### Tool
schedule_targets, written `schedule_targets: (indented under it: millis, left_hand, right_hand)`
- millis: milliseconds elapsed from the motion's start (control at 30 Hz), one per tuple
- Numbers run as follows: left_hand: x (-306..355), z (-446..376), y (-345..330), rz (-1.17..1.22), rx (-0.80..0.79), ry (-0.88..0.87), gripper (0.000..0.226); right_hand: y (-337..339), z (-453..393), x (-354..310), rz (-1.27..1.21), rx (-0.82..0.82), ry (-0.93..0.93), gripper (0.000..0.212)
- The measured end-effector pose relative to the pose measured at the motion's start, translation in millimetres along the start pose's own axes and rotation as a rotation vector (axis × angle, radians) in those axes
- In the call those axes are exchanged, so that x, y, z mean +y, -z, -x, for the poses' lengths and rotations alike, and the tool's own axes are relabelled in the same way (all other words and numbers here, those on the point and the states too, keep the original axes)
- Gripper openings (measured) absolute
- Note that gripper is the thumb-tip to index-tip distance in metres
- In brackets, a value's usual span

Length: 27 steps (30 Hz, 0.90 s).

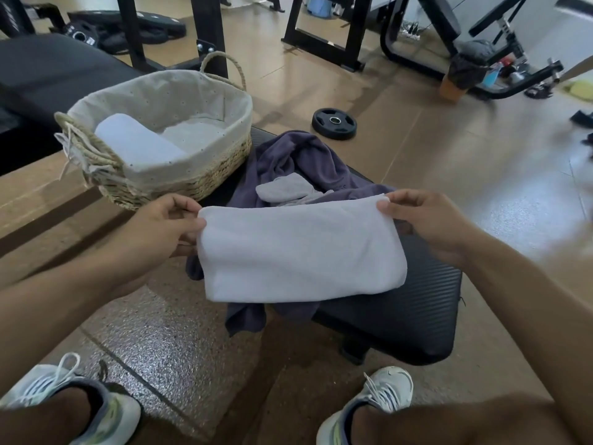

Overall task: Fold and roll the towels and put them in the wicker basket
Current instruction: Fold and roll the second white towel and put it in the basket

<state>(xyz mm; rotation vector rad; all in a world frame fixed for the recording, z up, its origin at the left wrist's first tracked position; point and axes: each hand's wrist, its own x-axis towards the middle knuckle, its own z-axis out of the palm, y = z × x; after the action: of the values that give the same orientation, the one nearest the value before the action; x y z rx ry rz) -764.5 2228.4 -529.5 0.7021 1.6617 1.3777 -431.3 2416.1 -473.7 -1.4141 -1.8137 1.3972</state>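
I have the folded white towel (298, 252) up over the table (410, 309), my left hand (160, 229) pinching its left top corner and my right hand (426, 223) pinching the right. One rolled towel (138, 141) lies in the basket (179, 175). Two loose towels remain: purple (301, 162) and grey (282, 187).

Bare forearms and bare lower legs, no sleeves in view — white mesh trainers on both feet, left shoe (69, 401) and right shoe (369, 409), white laces, grey-blue collar padding, pale yellow-green accents along the soles, dark low socks just showing.
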Motion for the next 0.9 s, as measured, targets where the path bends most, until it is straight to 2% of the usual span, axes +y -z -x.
schedule_targets:
  millis: [167,433,500,600,633,700,900]
  left_hand:
    - [4.1,2.5,-4.5,0.028,-0.016,0.017,0.011]
    - [5.5,5.9,0.1,0.060,-0.027,-0.026,0.033]
    - [7.9,5.8,4.7,0.040,-0.068,-0.021,0.047]
    - [10.4,5.6,12.3,-0.017,-0.145,0.013,0.082]
    - [10.4,5.7,13.9,-0.032,-0.153,0.020,0.087]
    - [10.3,5.6,14.9,-0.036,-0.149,0.023,0.087]
    - [8.1,8.8,9.8,0.015,-0.133,0.002,0.074]
  right_hand:
    - [-1.3,-6.4,3.4,-0.067,0.020,-0.054,0.007]
    - [1.8,-14.3,6.1,-0.176,0.139,-0.062,0.011]
    - [8.5,-17.7,7.9,-0.126,0.099,-0.068,0.016]
    - [21.2,-13.1,5.8,0.040,-0.098,-0.133,0.022]
    - [24.1,-10.3,5.0,0.097,-0.163,-0.153,0.022]
    - [25.3,-5.3,5.2,0.172,-0.224,-0.169,0.022]
    - [19.9,-4.0,8.9,0.231,-0.109,-0.114,0.014]
